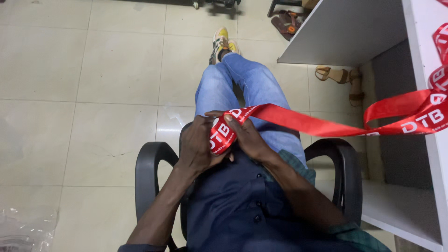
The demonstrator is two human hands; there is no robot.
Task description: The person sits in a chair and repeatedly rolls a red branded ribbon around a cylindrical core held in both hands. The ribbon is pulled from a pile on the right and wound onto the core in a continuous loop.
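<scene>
— Where is the ribbon roll, measured from the grip?

— The ribbon roll [223,135] sits right between the two hands, over the lap. The left hand [198,144] is clenched around its left side, fingers curled behind it. The right hand [247,137] clasps it from the right, with the thumb pressed on the top edge where the loose ribbon [298,121] leaves the coil.

— And the loose length?

— It runs out to the right of the grip, flat and taut at first, then twists and loops up by the white worktop [422,42], well away from the hands.

— What is it made of?

— Glossy red satin-like band with white printing, wound into a tight, flattened coil. The person wears blue jeans [252,84] and a dark buttoned shirt [238,200].

— Anything else around the grip?

— Black, smooth plastic chair arms [149,163] curve on either side below the hands. Farther off, tan sandals [343,77] lie on the pale tiled floor [93,70]. At lower left, crinkled clear plastic [25,228]; I cannot tell whether anything is in it.
</scene>
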